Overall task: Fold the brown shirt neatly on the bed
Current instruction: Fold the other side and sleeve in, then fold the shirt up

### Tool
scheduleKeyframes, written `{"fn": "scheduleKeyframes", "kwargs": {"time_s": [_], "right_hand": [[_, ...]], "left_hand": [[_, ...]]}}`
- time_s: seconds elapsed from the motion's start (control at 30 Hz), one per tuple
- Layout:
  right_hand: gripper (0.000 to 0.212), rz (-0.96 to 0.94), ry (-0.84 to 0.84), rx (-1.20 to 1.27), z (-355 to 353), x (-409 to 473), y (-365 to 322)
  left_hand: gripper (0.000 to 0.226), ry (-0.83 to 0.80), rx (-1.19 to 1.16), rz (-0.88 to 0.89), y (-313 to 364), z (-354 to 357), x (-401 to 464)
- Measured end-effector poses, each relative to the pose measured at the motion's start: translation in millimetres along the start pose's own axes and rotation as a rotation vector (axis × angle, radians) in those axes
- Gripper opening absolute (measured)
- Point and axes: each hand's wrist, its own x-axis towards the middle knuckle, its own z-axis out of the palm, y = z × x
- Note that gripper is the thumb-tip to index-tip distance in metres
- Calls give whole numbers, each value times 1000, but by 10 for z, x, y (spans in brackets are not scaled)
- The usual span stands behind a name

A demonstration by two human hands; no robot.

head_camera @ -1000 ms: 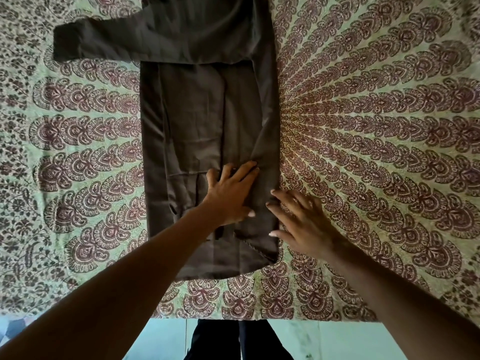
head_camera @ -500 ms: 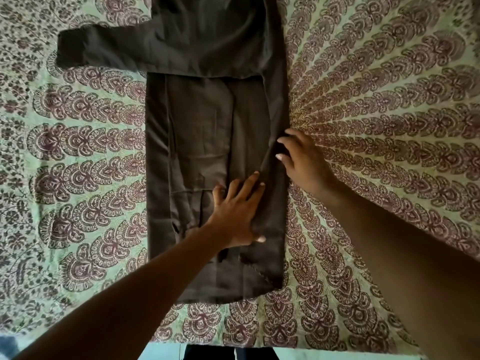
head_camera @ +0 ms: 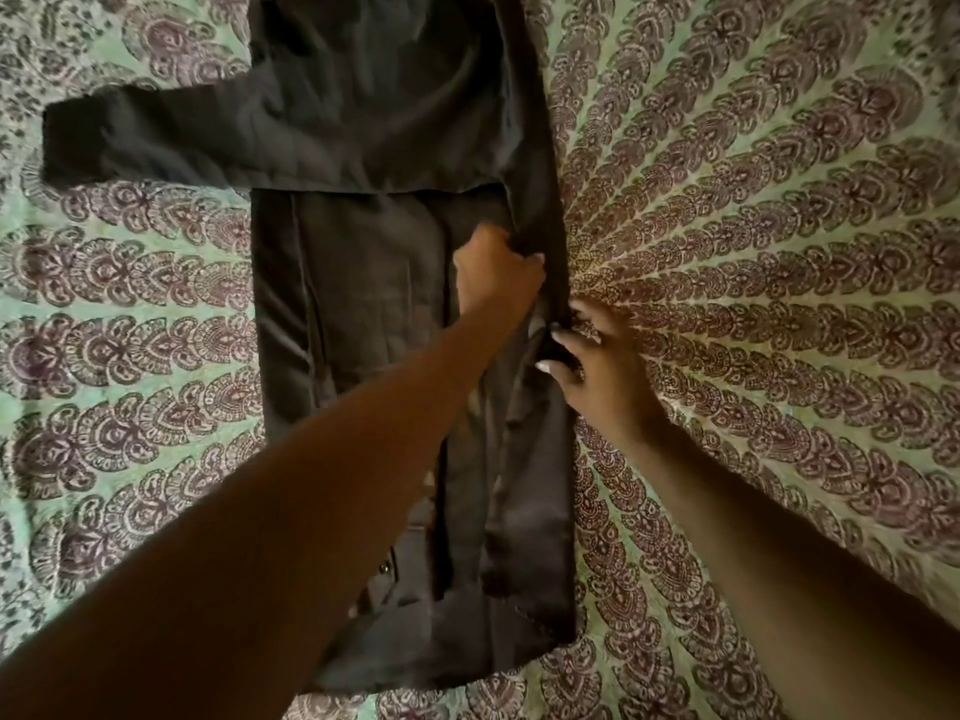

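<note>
- Here, a brown shirt (head_camera: 363, 304) lies lengthwise down the frame's centre on a patterned bedspread (head_camera: 753, 252), one sleeve (head_camera: 145, 142) stretched toward the upper left.
- Mid-frame, the left hand (head_camera: 493, 272) curls its fingers round the shirt's folded right strip.
- Just right, the right hand (head_camera: 597, 356) pinches that same edge.
</note>
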Motion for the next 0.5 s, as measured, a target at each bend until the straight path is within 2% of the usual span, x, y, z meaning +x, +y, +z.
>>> {"fn": "scheduleKeyframes", "kwargs": {"time_s": [0.2, 0.3, 0.4, 0.5], "right_hand": [[41, -112, 55, -65, -68, 51, 34], [32, -249, 61, -157, -115, 56, 8], [35, -385, 3, -148, -33, 11, -1], [32, -426, -16, -142, -1, -4, 30]], "left_hand": [[32, 0, 37, 43, 173, -116, 268], [21, -40, 112, 101, 94, -115, 353], [25, -103, 195, 210, -35, -83, 399], [23, -37, 359, 405, -161, -78, 368]]}}
